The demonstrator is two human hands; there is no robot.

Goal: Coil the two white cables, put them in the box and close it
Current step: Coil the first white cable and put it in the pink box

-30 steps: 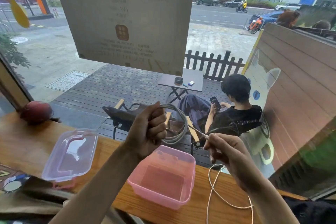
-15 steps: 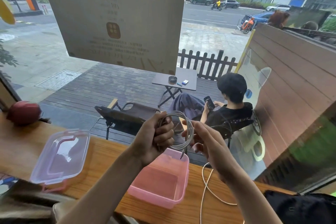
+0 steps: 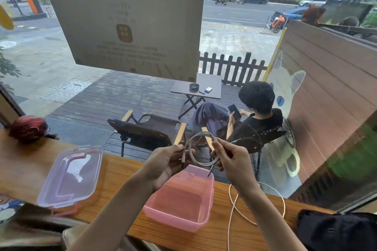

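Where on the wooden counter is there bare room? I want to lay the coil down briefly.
Bare wood lies between the clear lid and the pink box, and behind the lid toward the red ball. Right of the box is crowded: the loose white cable, then a black bag.

Wooden surface (image 3: 22, 161) runs along a big window. At its far left edge sits a red helmet (image 3: 28, 128), and a black bag (image 3: 336, 230) slumps at the near right corner. Outside on the deck, a person (image 3: 255, 116) in a folding chair looks at a phone (image 3: 234, 111), next to an empty chair (image 3: 146, 130) and a small table (image 3: 210, 85) with an ashtray (image 3: 194, 87).
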